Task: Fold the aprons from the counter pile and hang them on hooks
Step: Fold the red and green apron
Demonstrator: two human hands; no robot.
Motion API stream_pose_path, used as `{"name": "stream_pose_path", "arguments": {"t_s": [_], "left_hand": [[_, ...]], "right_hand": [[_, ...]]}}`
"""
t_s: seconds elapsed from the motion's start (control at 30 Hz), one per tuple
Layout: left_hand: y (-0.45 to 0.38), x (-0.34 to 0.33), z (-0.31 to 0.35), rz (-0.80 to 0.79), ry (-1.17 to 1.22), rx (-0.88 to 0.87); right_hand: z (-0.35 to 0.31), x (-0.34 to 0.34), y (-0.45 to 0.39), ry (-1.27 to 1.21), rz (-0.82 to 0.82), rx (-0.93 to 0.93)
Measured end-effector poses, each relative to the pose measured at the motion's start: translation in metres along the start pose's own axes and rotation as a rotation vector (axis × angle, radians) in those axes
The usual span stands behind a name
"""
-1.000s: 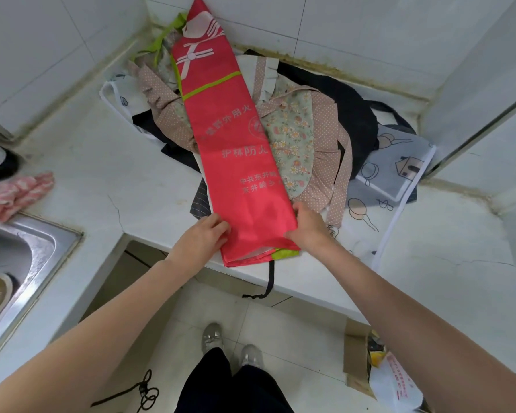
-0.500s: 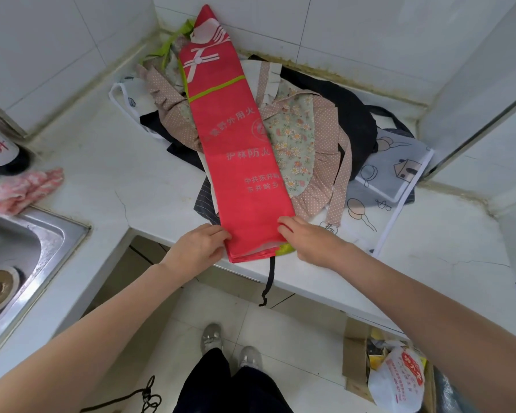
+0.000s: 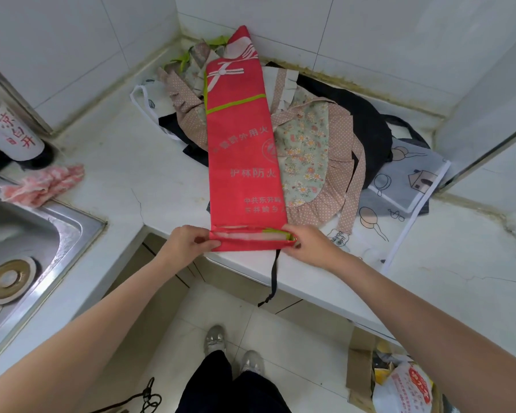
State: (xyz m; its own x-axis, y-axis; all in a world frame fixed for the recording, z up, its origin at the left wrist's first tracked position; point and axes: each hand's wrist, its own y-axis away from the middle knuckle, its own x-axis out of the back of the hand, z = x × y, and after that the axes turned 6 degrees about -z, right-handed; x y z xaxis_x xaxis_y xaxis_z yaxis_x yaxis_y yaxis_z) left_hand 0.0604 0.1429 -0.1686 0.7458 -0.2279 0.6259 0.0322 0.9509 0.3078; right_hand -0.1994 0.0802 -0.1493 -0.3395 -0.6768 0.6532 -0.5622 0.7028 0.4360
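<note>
Both hands have now turned up the near end of the red apron (image 3: 245, 162). Left hand (image 3: 188, 244) and right hand (image 3: 307, 244) pinch its corners at the bench (image 3: 108, 174) edge, so rolling or folding begins.

Soft, even light is filling the scene, bright without harsh glare. The white wall tiles (image 3: 355, 34) are reflecting it mildly, and the steel sink (image 3: 36, 234) is showing a dull sheen. Shadows are staying faint under the tabletop (image 3: 429, 263) edge. The wide lens is bending straight lines outward near the borders; focus is holding reasonably sharp throughout.
</note>
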Motion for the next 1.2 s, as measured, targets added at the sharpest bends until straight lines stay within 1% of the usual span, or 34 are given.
{"name": "stream_pose_path", "arguments": {"t_s": [0.03,0.1,0.27,0.43,0.5,0.53,0.57,0.6,0.63,0.67,0.7,0.73,0.77,0.8,0.87,0.9,0.93,0.97,1.0,1.03,1.1,1.13,1.17,1.2], "left_hand": [[-0.003,0.001,0.000,0.001,0.028,0.031],[-0.007,0.001,0.000,0.007,0.065,0.085],[-0.015,0.004,0.000,0.024,0.072,0.179],[-0.018,0.002,0.005,0.087,-0.056,0.189],[-0.018,0.001,0.014,0.154,-0.198,0.220],[-0.019,0.000,0.018,0.238,-0.328,0.170],[-0.021,-0.001,0.022,0.328,-0.453,0.034],[-0.025,-0.005,0.026,0.370,-0.548,-0.154],[-0.027,-0.008,0.029,0.342,-0.627,-0.330],[-0.032,-0.013,0.029,0.250,-0.720,-0.457],[-0.037,-0.017,0.027,0.114,-0.802,-0.495],[-0.040,-0.021,0.024,-0.014,-0.856,-0.457],[-0.042,-0.024,0.023,-0.109,-0.893,-0.404],[-0.043,-0.024,0.022,-0.152,-0.921,-0.371],[-0.045,-0.025,0.021,-0.171,-0.947,-0.366],[-0.046,-0.024,0.019,-0.159,-0.943,-0.381],[-0.048,-0.024,0.016,-0.149,-0.936,-0.411],[-0.048,-0.023,0.015,-0.151,-0.920,-0.440],[-0.049,-0.023,0.012,-0.172,-0.897,-0.457],[-0.050,-0.022,0.011,-0.192,-0.881,-0.461],[-0.050,-0.021,0.009,-0.191,-0.885,-0.467],[-0.050,-0.021,0.008,-0.181,-0.888,-0.462],[-0.050,-0.020,0.008,-0.173,-0.892,-0.451],[-0.050,-0.020,0.007,-0.163,-0.900,-0.442]], "right_hand": [[0.001,0.002,-0.003,-0.082,0.015,-0.046],[-0.002,0.008,-0.010,-0.138,0.036,-0.106],[-0.009,0.006,-0.029,-0.036,0.097,-0.184],[-0.014,0.008,-0.045,-0.020,0.070,-0.299],[-0.015,0.008,-0.049,-0.030,0.065,-0.332],[-0.015,0.008,-0.051,-0.045,0.065,-0.346],[-0.015,0.009,-0.053,-0.054,0.067,-0.356],[-0.014,0.009,-0.053,-0.058,0.067,-0.364],[-0.014,0.009,-0.054,-0.058,0.069,-0.369],[-0.015,0.009,-0.055,-0.052,0.070,-0.375],[-0.015,0.009,-0.056,-0.047,0.070,-0.381],[-0.015,0.009,-0.057,-0.048,0.068,-0.390],[-0.015,0.009,-0.058,-0.057,0.070,-0.396],[-0.016,0.009,-0.058,-0.078,0.074,-0.402],[-0.015,0.010,-0.056,-0.077,0.123,-0.403],[-0.016,0.009,-0.053,0.002,0.192,-0.387],[-0.016,0.008,-0.049,0.132,0.295,-0.353],[-0.018,0.008,-0.045,0.262,0.391,-0.282],[-0.021,0.008,-0.041,0.363,0.429,-0.172],[-0.024,0.009,-0.040,0.431,0.395,-0.039],[-0.032,0.011,-0.045,0.581,0.204,0.174],[-0.034,0.009,-0.051,0.650,0.125,0.233],[-0.034,0.008,-0.060,0.701,0.049,0.251],[-0.031,0.009,-0.066,0.701,-0.024,0.218]]}}
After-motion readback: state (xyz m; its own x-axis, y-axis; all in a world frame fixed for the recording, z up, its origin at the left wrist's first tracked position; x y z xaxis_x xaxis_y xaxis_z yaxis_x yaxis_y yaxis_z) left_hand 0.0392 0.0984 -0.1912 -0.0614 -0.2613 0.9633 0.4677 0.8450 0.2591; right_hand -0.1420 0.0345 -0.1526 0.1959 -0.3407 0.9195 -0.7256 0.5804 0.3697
